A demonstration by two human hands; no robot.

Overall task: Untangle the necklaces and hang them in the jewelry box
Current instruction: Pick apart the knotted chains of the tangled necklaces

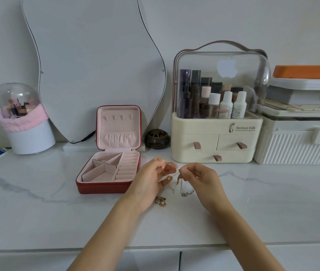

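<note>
Home vanity (mirror (92,61), cosmetics organizer (216,122))

Two bare forearms reach in from the bottom edge, each ending in a bare hand. The left hand (151,180) and the right hand (198,179) carry no rings, and both wrists are bare, with no watch, band or bracelet. No sleeve shows anywhere along either arm, up to where the picture cuts them off. The fingernails look short and plain, though they are too small to tell more
</note>
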